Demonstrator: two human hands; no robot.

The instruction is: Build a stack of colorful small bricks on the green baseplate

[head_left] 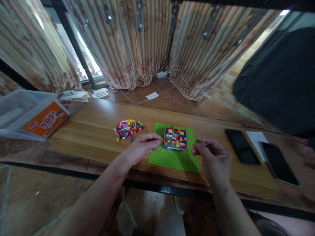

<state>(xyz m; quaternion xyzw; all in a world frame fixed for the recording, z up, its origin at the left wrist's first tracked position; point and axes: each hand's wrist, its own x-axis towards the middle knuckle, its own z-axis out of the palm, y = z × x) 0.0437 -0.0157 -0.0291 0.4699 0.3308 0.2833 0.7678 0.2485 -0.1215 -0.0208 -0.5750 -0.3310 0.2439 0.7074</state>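
A block build of many small coloured bricks stands on the bright green baseplate. My right hand is just off the plate's right edge, with a small dark green brick pinched between thumb and fingers. On the other side, my left hand reaches over the plate's left edge. Its thumb and forefinger are pressed together close to the build's left face; whatever they may hold is too small to make out. Behind the left hand lies a loose pile of mixed coloured bricks.
At the far left stands a clear plastic bin with an orange label. A black phone lies right of my right hand, with white paper and a second phone beyond it. Everything rests on a wooden table.
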